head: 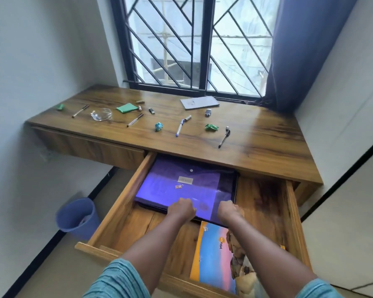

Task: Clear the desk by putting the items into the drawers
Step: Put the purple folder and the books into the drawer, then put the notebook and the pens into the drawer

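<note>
The right-hand drawer (293, 214) stands pulled out under the wooden desk (246, 145). A purple folder (181, 186) lies in it on top of a dark flat item. My left hand (180, 208) and my right hand (229, 209) both grip the folder's near edge. A colourful notebook (213, 254) lies in the drawer's front. On the desk lie several pens (180, 126), a glass ashtray (101, 114), a green pad (127, 107), crumpled paper balls (158, 126), batteries (140, 101), small USB sticks (151, 110) and a grey notebook (199, 102).
The left drawer (88, 145) is closed. A blue waste bin (78, 216) stands on the floor to the left. A barred window (194, 44) and a purple curtain (299, 50) are behind the desk. White walls close in on both sides.
</note>
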Tool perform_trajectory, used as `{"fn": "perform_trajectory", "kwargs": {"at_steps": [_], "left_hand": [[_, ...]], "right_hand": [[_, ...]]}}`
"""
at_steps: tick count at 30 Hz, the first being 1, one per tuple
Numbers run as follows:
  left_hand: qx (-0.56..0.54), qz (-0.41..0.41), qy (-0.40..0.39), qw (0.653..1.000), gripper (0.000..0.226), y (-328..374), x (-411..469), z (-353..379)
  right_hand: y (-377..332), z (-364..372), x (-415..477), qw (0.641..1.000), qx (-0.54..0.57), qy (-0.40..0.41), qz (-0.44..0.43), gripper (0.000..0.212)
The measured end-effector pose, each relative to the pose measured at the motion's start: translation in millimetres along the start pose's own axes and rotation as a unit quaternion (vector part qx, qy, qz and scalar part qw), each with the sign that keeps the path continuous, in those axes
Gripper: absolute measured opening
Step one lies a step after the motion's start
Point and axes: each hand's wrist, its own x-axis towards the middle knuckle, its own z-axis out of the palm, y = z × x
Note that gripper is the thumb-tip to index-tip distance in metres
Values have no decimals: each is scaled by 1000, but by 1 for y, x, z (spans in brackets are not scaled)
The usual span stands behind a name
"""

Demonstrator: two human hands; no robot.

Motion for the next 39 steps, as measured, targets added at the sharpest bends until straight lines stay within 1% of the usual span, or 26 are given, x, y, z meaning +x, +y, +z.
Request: {"fn": "perform_trajectory", "kwargs": {"at_steps": [4,7,10,12,14,16,18,21,24,27,30,33,36,39], "left_hand": [[20,19,53,998,32,-34,5,-28],[22,44,86,995,34,-77,13,-55],[-8,95,112,989,43,-133,26,-85],[-21,135,134,981,40,-181,37,-105],[-16,163,166,972,36,-225,48,-127],[11,181,192,964,38,-267,67,-155],[29,180,197,963,42,-301,87,-179],[64,172,182,966,47,-335,113,-199],[97,176,177,963,51,-348,142,-217],[134,195,181,955,53,-346,177,-233],[172,212,173,946,55,-335,212,-250],[171,222,158,947,55,-317,252,-270],[176,239,150,943,55,-296,283,-287],[149,258,174,938,55,-263,314,-305]], "right_hand": [[-58,-18,-3,998,20,45,-35,35],[-121,-22,-5,995,48,71,-54,36],[-192,-23,-5,990,62,106,-73,34],[-244,-18,-3,987,85,122,-68,34],[-293,-16,-2,983,104,134,-63,35],[-348,-17,4,980,115,147,-70,34],[-396,-22,10,975,122,166,-85,31],[-443,-21,19,972,119,180,-97,29],[-464,-25,39,968,116,195,-110,31],[-468,-35,70,959,92,241,-122,30],[-470,-48,112,949,113,270,-117,30],[-474,-70,160,938,152,295,-100,30],[-473,-87,188,935,145,310,-93,28],[-461,-108,217,932,130,329,-77,29]]}}
